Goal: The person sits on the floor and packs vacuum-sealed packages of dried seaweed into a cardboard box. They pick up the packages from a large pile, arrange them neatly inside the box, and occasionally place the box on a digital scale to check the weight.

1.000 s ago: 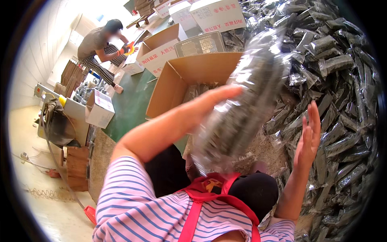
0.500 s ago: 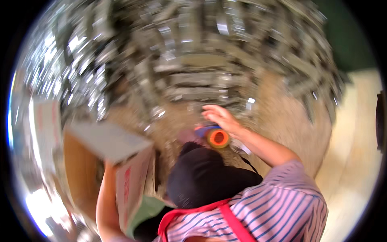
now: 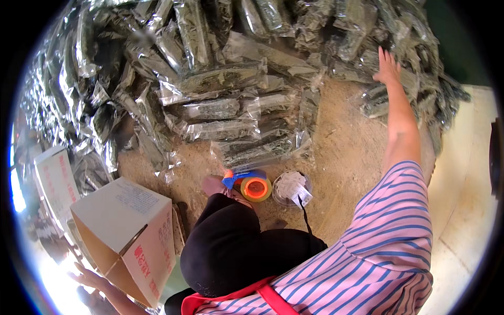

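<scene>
My right hand [image 3: 388, 67], fingers spread and with nothing in it, is at the clear-wrapped packets [image 3: 359, 23] on the pile's right side, though I cannot tell whether it touches them. My left hand [image 3: 89, 278], fingers stretched apart in the glare, is near the white carton [image 3: 118, 207]'s mouth, a second box [image 3: 55, 177] beyond. Between carton and right arm lie my knee [image 3: 220, 249], a blue-handled tape dispenser [image 3: 248, 175] and a round tub [image 3: 289, 185] of white slips.
</scene>
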Demonstrator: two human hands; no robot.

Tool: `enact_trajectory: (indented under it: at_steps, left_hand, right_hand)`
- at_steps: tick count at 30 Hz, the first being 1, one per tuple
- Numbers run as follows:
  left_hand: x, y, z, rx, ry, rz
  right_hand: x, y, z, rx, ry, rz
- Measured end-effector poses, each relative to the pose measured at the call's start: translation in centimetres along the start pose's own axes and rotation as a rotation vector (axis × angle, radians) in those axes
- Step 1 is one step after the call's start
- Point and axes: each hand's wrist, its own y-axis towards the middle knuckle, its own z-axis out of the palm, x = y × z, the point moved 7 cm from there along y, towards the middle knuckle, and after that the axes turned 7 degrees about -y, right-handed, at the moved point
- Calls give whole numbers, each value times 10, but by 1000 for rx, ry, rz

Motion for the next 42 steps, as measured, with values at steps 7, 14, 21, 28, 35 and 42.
enact_trajectory:
  at_steps: [7, 14, 21, 28, 35, 42]
  left_hand:
    - [-208, -103, 76, 604, -447, 92]
    - [-438, -315, 174, 1645, -1100, 476]
    - [-374, -293, 171, 1866, -1062, -340]
    - [-275, -209, 159, 1245, -1314, -772]
    - [-254, -191, 119, 1148, -1568, -875]
    - [-64, -123, -13, 870, -1550, -810]
  right_hand:
    - [45, -104, 67, -5, 91, -274]
    - [156, -206, -152, 543, 2393, -303]
    - [-57, -153, 112, -204, 226, 511]
    - [3, -203, 179, -135, 1406, 694]
    - [260, -306, -246, 453, 2026, -583]
    - [344, -466, -460, -160, 1549, -1859]
